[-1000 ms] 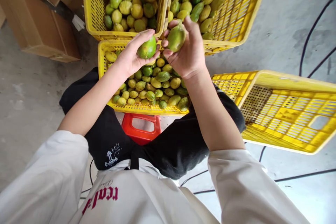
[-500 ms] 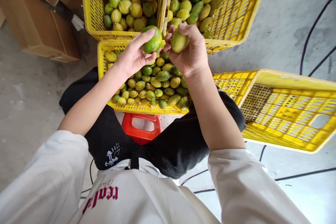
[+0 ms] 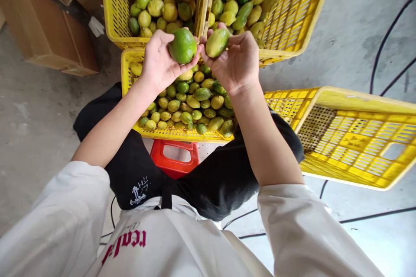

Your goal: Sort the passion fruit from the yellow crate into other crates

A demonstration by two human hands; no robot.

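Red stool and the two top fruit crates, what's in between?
In the head view, a yellow crate of fruit, partly hidden by the left hand and right hand.

I stretch both arms out in front. My left hand and right hand are close together, palms up, fingers curled.

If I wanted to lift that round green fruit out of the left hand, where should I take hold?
Probably grip the round green fruit around its broad middle, coming from above: its upper face is bare, while the left hand cradles it from the side and below. It looks nearly round, so no end makes an obvious handle.
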